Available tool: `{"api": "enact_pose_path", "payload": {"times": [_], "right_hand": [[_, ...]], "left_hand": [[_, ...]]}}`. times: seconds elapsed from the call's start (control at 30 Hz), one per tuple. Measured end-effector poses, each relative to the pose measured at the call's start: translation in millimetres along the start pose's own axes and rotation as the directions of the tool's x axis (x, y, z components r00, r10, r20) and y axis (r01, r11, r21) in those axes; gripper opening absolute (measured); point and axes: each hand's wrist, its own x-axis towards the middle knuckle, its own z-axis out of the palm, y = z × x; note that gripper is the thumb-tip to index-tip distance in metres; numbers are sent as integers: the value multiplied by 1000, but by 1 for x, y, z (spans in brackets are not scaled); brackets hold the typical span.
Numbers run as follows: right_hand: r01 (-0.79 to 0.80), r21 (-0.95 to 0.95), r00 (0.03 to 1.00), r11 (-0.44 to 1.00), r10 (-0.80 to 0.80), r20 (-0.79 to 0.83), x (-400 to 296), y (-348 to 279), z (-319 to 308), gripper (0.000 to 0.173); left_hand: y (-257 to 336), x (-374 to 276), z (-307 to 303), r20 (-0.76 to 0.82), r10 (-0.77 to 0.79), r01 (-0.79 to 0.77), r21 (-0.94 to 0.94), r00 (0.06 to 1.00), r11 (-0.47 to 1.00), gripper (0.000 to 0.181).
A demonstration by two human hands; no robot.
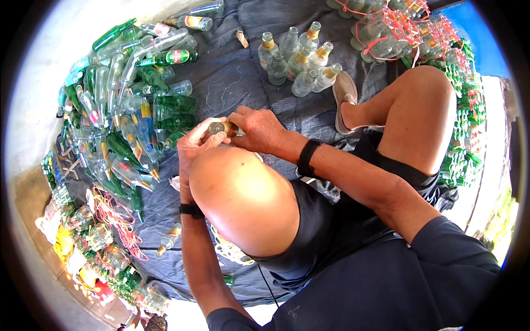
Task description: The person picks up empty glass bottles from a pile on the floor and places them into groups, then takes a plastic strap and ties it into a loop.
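A glass bottle [223, 128] with a gold-brown neck label lies between my hands, just beyond my raised knee; its lower part is hidden. My left hand [195, 138] holds it near the mouth, thumb on the neck. From the other side, my right hand [258, 129] has its fingers on the labelled neck. Ahead, several clear glass bottles [299, 62] stand upright in a group, some with gold neck foil. To the left, a large heap of loose clear and green glass bottles [118, 87] lies on its side.
A dark woven ground sheet [223, 66] lies beneath. Bundles of bottles tied with red plastic string [387, 37] stand at the upper right, beside stacked green bottles [459, 165]. Loose pink string [120, 223] lies at the lower left, near a single clear bottle [169, 240] on its side.
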Motion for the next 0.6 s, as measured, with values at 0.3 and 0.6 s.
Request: {"api": "enact_pose_path", "payload": {"times": [0.3,0.6], "right_hand": [[-38,-130,999,991,34,-34,-7,19,-11,22],[-275,-264,958,924,242,-153,-14,78,-55,24]], "left_hand": [[-10,-9,-2,-48,-85,80,-90,995,993,40],[-73,-68,4,-164,-231,96,-581,959,809,36]]}}
